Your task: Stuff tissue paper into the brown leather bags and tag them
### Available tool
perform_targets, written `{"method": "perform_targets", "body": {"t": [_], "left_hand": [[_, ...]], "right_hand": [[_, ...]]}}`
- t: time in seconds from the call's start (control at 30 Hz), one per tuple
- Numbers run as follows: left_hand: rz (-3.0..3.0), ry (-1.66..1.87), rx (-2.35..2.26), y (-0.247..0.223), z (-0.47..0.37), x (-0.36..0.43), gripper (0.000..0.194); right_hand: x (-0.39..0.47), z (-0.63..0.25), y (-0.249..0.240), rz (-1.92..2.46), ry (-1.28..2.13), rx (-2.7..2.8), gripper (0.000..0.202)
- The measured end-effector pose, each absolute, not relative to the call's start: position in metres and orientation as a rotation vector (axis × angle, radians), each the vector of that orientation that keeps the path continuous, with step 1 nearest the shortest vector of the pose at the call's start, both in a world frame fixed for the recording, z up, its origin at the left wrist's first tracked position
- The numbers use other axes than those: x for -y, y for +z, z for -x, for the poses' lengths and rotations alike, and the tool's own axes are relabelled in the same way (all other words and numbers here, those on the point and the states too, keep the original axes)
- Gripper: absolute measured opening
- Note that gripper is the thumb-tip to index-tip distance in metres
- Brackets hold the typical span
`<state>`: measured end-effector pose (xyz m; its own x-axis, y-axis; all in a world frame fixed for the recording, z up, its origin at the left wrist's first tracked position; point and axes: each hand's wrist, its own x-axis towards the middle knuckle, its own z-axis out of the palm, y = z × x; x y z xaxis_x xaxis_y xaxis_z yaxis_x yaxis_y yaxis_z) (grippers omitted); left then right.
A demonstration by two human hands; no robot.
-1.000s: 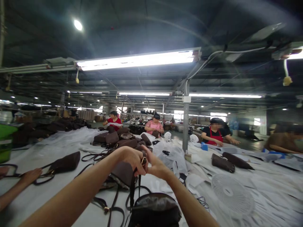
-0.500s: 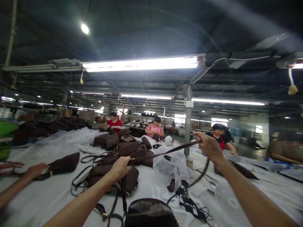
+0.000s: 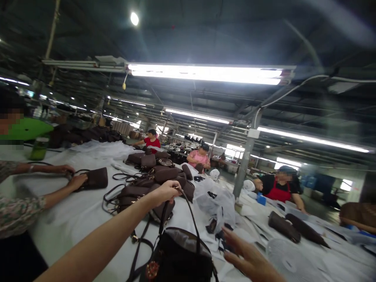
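Note:
My left hand [image 3: 167, 192] is closed round the top of a thin dark strap, lifted over a dark brown handbag [image 3: 182, 256] close in front of me. The strap runs down both sides of the bag. Grey lining or film shows at the bag's top, and a reddish round ornament [image 3: 152, 270] sits low on its left. Just right of the bag, my right hand [image 3: 249, 254] is open, fingers stretched out and holding nothing. Behind my left hand lies a pile of brown handbags [image 3: 164, 174] with straps trailing from it.
A co-worker's hands [image 3: 78, 181] handle another brown bag [image 3: 98, 178] at left, near a green jar [image 3: 39, 149]. Crumpled clear plastic [image 3: 210, 196], a white fan [image 3: 286, 258] and brown pieces [image 3: 284, 226] lie on the white-covered table [image 3: 73, 223]. A grey post [image 3: 245, 164] stands beyond.
My right hand has let go of the stretched strap and dropped beside the bag. My left hand now holds the strap above the bag. The view has swung left and tilted.

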<state>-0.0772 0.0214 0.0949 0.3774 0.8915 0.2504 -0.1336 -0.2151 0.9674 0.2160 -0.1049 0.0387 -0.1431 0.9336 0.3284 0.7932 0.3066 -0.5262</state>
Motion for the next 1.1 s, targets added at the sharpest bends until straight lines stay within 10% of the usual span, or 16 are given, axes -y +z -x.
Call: {"method": "perform_targets", "body": {"t": [0.13, 0.3, 0.87, 1.1], "left_hand": [[-1.605, 1.094, -0.761, 0.1, 0.068, -0.002, 0.011], [-1.619, 1.166, -0.799, 0.092, 0.086, 0.007, 0.018], [-1.056, 1.0, -0.255, 0.055, 0.058, 0.004, 0.046], [-0.409, 1.447, -0.31, 0.06, 0.099, -0.044, 0.046]], "right_hand": [[0.067, -0.129, 0.071, 1.168, 0.787, 1.831, 0.085], [0.049, -0.09, 0.097, 1.053, 1.339, 1.674, 0.043], [0.05, -0.087, 0.078, 0.926, 1.544, 1.255, 0.054], [0.078, -0.145, 0.034, 1.167, 1.527, 1.357, 0.062]]}}
